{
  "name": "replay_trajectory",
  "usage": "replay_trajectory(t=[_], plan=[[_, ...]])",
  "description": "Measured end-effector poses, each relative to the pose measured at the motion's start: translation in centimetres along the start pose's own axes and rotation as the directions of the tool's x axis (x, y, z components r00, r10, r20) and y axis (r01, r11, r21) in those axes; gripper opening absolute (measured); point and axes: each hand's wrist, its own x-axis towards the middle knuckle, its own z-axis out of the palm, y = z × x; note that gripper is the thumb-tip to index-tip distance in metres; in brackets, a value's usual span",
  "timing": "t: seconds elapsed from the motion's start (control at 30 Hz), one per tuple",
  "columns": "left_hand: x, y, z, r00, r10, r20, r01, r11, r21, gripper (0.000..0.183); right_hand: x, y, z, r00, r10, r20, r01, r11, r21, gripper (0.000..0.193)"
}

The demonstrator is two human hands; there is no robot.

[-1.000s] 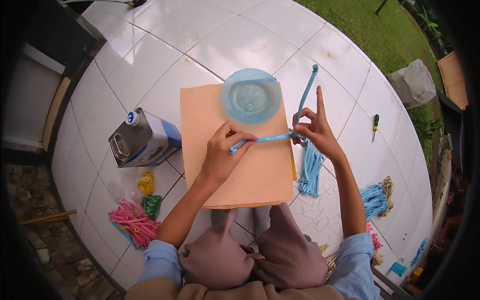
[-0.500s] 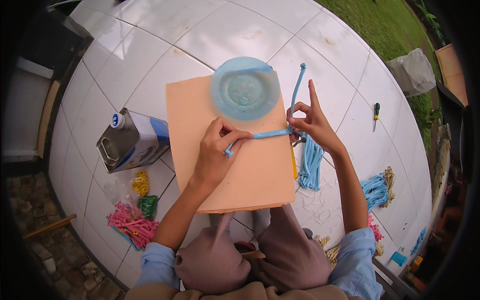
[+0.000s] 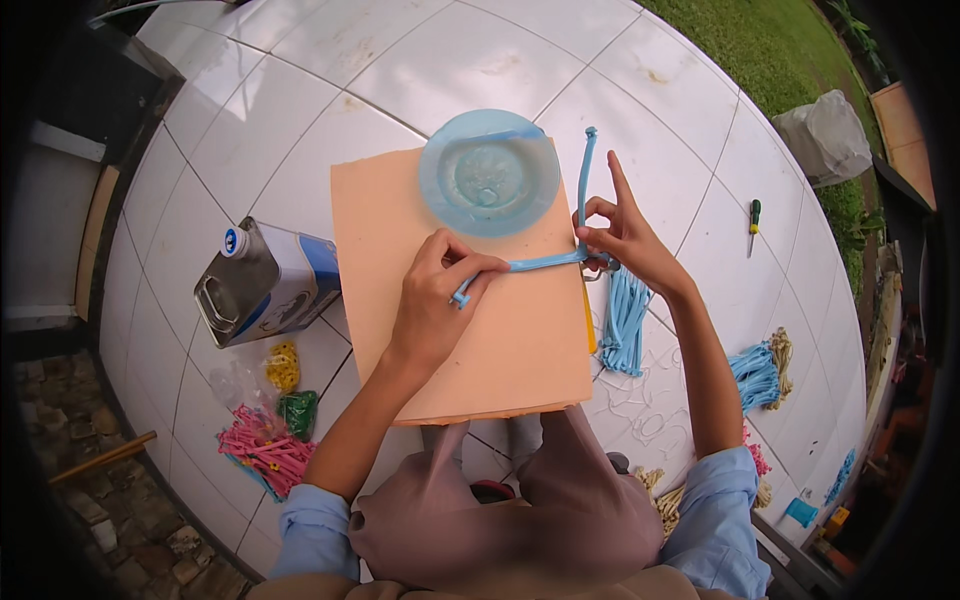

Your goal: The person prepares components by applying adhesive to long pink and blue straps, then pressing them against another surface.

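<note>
your left hand (image 3: 436, 292) pinches the blue strip (image 3: 543, 262) over the peach board (image 3: 500, 350), near the bowl (image 3: 434, 180); your right hand (image 3: 632, 243) pinches it at its bend, by the board's right edge.

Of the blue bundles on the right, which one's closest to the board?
The large blue bundle just off the board's right edge; the other large one lies farther right, against a beige bundle.

No txt legible; blue/wht label (image 3: 302, 285) on metal can (image 3: 235, 285) unreadable.
</note>
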Motion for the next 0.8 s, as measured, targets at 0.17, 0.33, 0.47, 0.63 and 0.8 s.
replay_trajectory(t=[0.17,0.33,0.47,0.63,0.8], plan=[[0.0,-0.1,-0.1,1.0,-0.006,-0.011,0.006,1.0,0.014,0.015,0.0,0.1,0.3,0.999,-0.028,-0.025,0.027,0.999,-0.035,0.095],[0.1,-0.2,-0.1,0.999,-0.039,0.011,0.039,0.999,-0.007,0.017,-0.2,-1.9,1.1,0.998,-0.058,-0.035,0.049,0.975,-0.218,0.089],[0.3,-0.3,-0.2,0.999,-0.035,0.015,0.035,0.999,-0.014,0.017,0.3,-3.8,1.9,0.97,-0.225,0.096,0.206,0.537,-0.818,0.079],[0.3,-0.4,-0.2,1.0,-0.027,0.004,0.027,1.0,-0.008,0.017,1.3,-5.4,2.9,0.897,-0.333,0.292,0.311,0.004,-0.95,0.069],[0.4,-0.3,-0.2,1.0,-0.004,-0.01,0.004,1.0,-0.003,0.017,2.0,-5.3,3.0,0.872,-0.358,0.334,0.34,-0.05,-0.939,0.066]])
